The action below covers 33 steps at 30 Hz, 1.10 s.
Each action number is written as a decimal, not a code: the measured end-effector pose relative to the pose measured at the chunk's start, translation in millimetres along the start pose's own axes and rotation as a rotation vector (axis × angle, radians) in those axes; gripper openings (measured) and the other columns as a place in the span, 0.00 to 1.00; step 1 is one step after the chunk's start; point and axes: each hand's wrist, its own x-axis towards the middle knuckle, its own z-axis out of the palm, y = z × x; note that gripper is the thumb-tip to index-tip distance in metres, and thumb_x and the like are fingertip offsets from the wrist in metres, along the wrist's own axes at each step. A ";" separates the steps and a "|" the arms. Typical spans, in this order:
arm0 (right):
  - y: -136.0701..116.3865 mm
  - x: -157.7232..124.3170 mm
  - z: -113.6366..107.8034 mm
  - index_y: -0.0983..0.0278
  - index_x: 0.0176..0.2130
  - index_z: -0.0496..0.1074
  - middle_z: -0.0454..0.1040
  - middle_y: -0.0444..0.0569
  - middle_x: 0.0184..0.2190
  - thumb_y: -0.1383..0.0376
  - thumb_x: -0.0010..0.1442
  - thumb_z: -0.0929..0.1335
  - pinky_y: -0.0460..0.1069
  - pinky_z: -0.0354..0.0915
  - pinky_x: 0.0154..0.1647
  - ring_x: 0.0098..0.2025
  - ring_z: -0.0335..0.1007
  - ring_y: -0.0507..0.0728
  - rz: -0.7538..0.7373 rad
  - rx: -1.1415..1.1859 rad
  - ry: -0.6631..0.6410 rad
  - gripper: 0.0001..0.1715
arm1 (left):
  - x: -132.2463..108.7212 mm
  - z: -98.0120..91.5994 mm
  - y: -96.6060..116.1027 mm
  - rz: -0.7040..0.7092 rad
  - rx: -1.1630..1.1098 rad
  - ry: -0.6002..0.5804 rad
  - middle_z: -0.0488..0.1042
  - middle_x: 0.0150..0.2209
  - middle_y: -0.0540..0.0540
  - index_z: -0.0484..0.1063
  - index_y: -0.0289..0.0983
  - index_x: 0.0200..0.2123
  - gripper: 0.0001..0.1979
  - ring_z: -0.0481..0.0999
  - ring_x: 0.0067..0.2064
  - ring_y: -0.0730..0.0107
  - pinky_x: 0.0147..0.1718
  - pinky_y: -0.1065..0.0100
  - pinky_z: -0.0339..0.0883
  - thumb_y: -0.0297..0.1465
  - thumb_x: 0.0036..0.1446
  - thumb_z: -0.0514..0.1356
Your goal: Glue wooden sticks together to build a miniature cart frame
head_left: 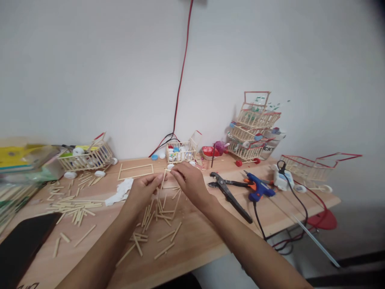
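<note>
My left hand (145, 188) pinches the upper left side of a small frame of thin wooden sticks (162, 188). Opposite it, my right hand (189, 181) has its fingers closed at the frame's top corner; whether a separate stick is in them is too small to tell. The frame is held tilted above the table, over several loose cut sticks (147, 216). Just behind my left hand lies a flat rectangular stick frame (136, 171), with a crumpled white tissue (120, 192) near it.
Finished stick carts stand at the left (87, 158), the middle (182, 151) and the right (313, 166), with stacked baskets (254, 128) behind. Pliers (230, 194) and a blue glue gun (260, 188) with a trailing cord lie right. A black phone-like slab (27, 249) lies front left.
</note>
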 end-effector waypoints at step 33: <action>3.7 21.7 15.7 0.63 0.36 0.73 0.72 0.46 0.32 0.65 0.64 0.63 0.45 0.58 0.37 0.36 0.67 0.51 -0.119 0.037 -0.099 0.09 | 5.8 -16.7 3.4 0.008 0.121 0.007 0.77 0.28 0.46 0.79 0.36 0.27 0.18 0.63 0.25 0.72 0.26 0.71 0.56 0.46 0.47 0.63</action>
